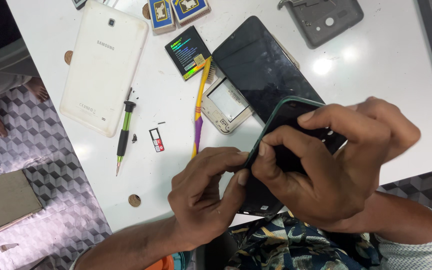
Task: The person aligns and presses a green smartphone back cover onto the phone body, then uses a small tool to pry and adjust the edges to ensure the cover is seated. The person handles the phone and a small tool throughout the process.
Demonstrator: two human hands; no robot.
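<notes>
Both hands, left (203, 195) and right (321, 165), gripping dark phone (288, 117), white table (386, 65), screwdriver (123, 135), toothbrush (199, 107)

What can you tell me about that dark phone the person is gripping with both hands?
The dark slim phone with a greenish edge is held tilted above the white table, its glossy black back facing up. The right hand wraps over its middle, fingers spread across the back; the left hand pinches its left edge with thumb and fingertips. Its lower end, with a small port, pokes out below the hands. Much of it is hidden.
</notes>
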